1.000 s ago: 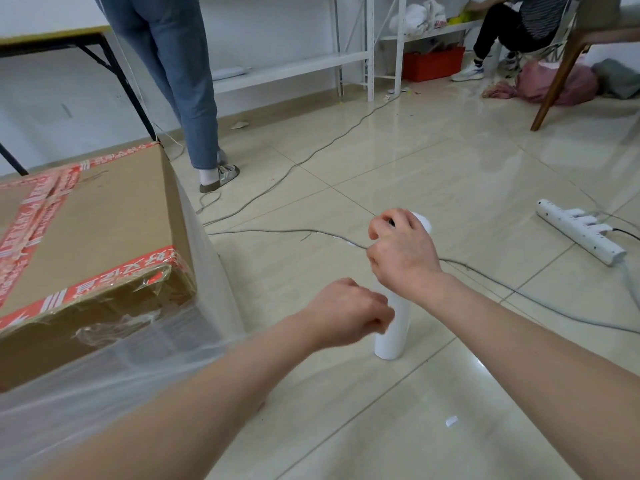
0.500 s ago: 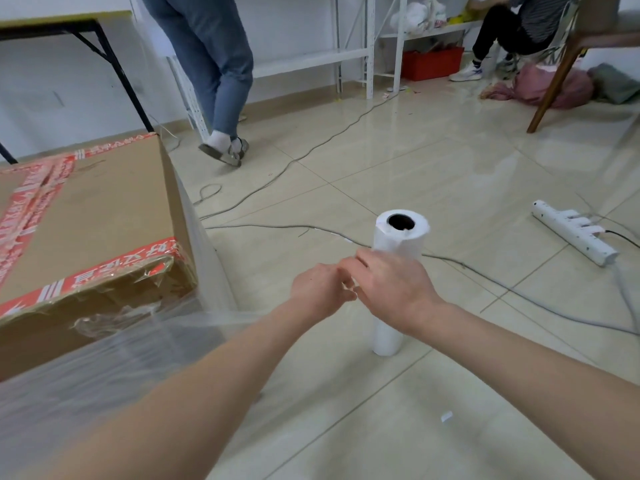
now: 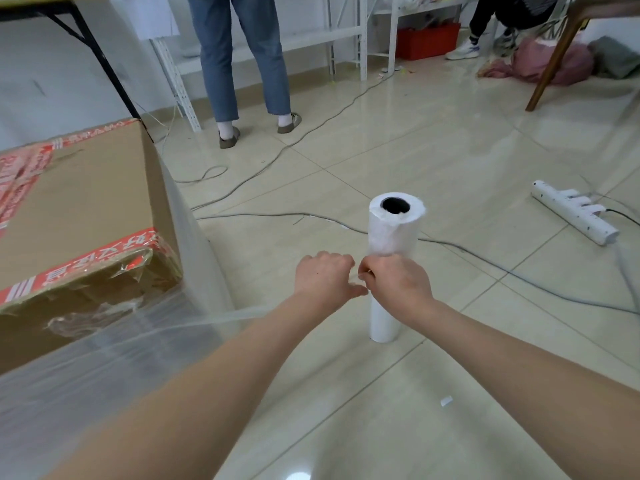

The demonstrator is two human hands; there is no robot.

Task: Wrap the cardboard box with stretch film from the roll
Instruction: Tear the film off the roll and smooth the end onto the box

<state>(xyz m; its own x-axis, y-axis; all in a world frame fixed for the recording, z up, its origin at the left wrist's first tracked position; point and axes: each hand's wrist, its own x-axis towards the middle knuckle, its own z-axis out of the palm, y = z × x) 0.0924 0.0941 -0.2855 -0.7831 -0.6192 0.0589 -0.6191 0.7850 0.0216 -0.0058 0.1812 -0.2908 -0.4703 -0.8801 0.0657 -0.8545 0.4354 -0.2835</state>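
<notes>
Your left hand (image 3: pixel 325 278) and right hand (image 3: pixel 396 287) both pinch the stretch film (image 3: pixel 221 317) before the upright roll (image 3: pixel 394 233), hiding its middle; the cardboard box (image 3: pixel 79 192) runs off-frame left.

**A:** Where does the view look from?

**B:** From the wearer's own head, facing forward and tilted down at the floor (image 3: pixel 450 150). Both forearms come in from the bottom edge and meet near the middle, left hand (image 3: pixel 323 277) beside right hand (image 3: pixel 398 289).

**A:** How close is it?

**B:** Near. The arms fill the lower half, and the roll (image 3: pixel 394 230) stands just behind the hands. The left edge cuts off the cardboard box (image 3: pixel 79 202), and stretch film (image 3: pixel 86 375) covers the lower left corner.

**A:** And further out?

**B:** The lens is wide. It takes in the power strip (image 3: pixel 575 211) at right and the shelving (image 3: pixel 346 32) along the top. A standing person's legs (image 3: pixel 242 57) are cropped at the top edge.
</notes>
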